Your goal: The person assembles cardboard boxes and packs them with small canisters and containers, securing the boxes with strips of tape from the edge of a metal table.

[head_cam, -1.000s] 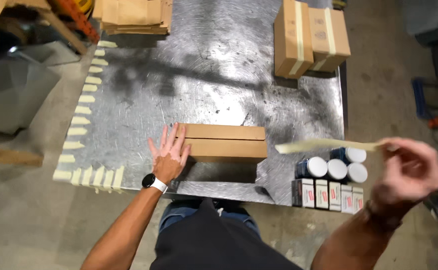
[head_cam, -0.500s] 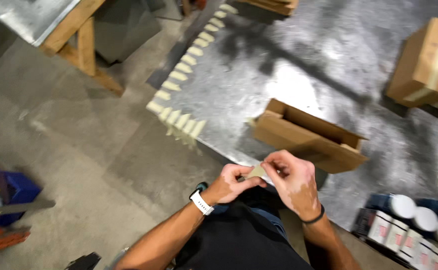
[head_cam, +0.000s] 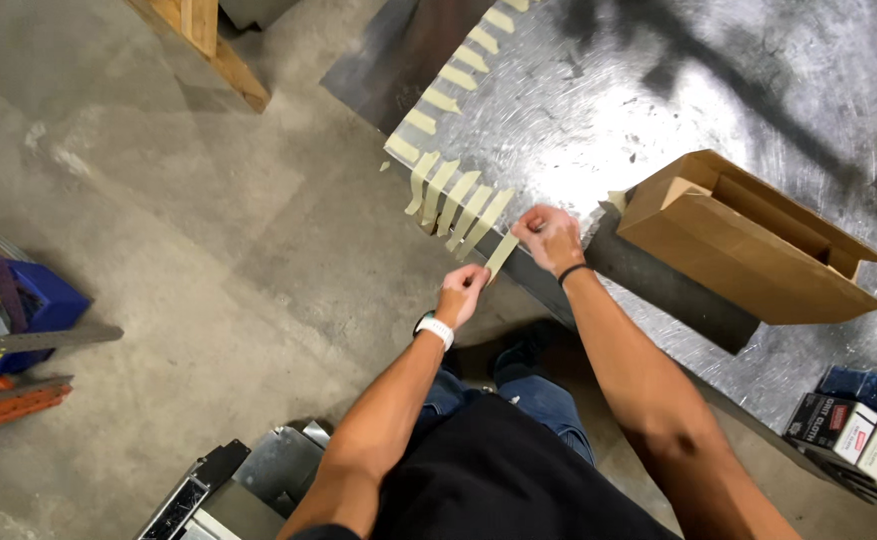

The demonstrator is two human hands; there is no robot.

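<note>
A strip of tan tape (head_cam: 501, 255) stretches between both hands at the metal tabletop's near edge.
The right hand (head_cam: 550, 238) pinches its upper end on the edge; the left hand (head_cam: 461, 292) pinches the lower end. Best kept taut and parallel to the hanging strips (head_cam: 455, 200) beside it. An open brown carton (head_cam: 748, 240) lies rightward; small dark red-labelled boxes (head_cam: 848, 432) crowd the near right corner.

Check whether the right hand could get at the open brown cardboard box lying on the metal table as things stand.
Probably yes. The right hand pinches the top of a tan tape strip at the metal table's edge, and the open brown cardboard box lies just beside it with bare tabletop between. It would need to let go first.
</note>
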